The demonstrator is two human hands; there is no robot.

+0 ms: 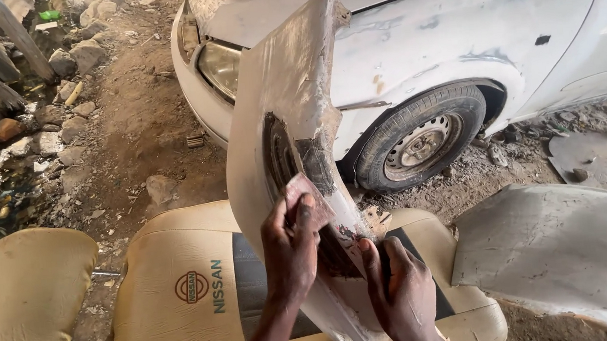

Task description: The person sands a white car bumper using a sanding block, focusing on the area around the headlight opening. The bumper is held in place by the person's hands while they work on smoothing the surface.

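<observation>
Your 2 hands work low on the panel, which stands upright on the tan seat. Your left hand has its fingers closed over a scrap of sandpaper, pressed flat to the panel's edge; your right hand grips the lower rim, fingers curled together. Most of the panel looks dull and rubbed down already (patches of filler and rough flakes remain around the dark cutout), so sanding seems well along, not finished. Behind stands a car, its wheel near. Another panel lies at right; rubble at left. Nothing blocks your hands.

Hands on upright fender panel
</observation>
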